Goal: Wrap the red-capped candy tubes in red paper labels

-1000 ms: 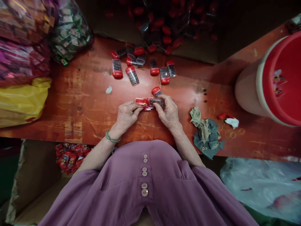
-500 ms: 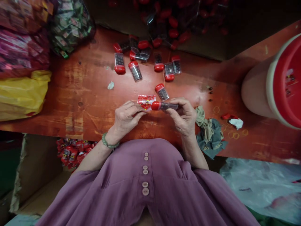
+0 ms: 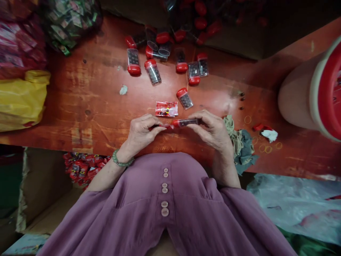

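Left hand [image 3: 144, 133] grips red packet [image 3: 168, 126], edge-on; right hand [image 3: 212, 129] grips dark-filled bottle [image 3: 188, 122], red cap [image 3: 176, 123] leftward. Step, apparently: bringing both together; next move calls for alignment.

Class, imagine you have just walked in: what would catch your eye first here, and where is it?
Probably the centre, where the right hand holds a red-capped container beside the thin red packet pinched in the left hand. Farther back, more clear containers lie scattered on the reddish table; a pale, red-topped tub stands at the right.
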`<state>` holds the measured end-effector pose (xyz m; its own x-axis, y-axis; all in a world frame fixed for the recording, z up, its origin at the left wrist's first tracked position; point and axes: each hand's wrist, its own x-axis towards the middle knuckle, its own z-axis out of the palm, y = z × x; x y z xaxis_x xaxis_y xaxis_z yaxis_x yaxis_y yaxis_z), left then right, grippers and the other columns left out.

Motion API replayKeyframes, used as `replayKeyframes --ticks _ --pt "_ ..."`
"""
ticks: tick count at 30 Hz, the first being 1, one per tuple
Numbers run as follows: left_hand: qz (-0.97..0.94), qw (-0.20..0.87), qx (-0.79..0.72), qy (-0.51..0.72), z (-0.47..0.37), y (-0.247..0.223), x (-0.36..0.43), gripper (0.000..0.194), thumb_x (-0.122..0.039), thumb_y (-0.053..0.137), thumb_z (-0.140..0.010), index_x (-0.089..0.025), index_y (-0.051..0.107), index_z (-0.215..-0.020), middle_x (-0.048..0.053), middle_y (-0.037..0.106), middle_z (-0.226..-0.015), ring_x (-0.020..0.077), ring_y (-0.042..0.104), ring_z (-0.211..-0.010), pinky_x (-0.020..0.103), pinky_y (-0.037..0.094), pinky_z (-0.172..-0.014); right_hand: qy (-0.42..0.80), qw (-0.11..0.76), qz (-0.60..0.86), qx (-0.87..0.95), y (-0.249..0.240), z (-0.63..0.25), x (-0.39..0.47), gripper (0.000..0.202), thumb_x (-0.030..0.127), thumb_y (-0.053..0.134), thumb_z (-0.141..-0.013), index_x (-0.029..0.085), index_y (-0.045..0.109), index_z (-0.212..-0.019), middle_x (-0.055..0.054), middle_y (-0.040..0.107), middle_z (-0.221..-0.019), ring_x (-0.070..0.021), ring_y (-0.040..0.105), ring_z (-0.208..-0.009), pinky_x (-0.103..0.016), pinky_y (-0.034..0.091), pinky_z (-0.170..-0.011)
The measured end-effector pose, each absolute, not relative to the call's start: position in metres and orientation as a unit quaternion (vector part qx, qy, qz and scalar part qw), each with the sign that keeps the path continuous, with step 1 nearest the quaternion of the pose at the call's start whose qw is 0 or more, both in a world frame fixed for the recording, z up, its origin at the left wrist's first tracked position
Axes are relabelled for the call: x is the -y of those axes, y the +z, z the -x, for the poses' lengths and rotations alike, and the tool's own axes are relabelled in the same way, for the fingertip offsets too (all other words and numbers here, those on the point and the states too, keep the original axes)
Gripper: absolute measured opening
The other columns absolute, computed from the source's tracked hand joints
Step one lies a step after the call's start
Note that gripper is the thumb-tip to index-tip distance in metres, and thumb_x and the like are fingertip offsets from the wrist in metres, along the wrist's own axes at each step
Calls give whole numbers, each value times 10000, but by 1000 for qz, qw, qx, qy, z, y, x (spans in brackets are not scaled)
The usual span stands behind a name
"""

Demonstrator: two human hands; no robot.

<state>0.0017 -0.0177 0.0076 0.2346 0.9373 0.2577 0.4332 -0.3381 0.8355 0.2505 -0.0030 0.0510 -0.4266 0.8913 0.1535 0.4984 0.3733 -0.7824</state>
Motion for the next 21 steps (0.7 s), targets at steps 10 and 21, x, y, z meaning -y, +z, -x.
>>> replayKeyframes --ticks 10,21 --pt "-721 343 -465 383 -3 4 19 138 -291 748 -825 -179 706 -756 14 720 -730 122 654 -659 245 524 -643 344 197 386 833 75 -242 -9 149 260 558 -966 246 679 -1052 -29 709 -963 -175 660 -891 -311 533 -816" --pt "-739 379 -448 331 -4 6 25 172 -319 699 -870 -175 730 -779 17 707 -698 107 634 -602 216 486 -579 404 185 345 826 75 -232 -20 180 348 553 -975 218 672 -1011 -30 706 -906 -161 652 -834 -294 527 -766"
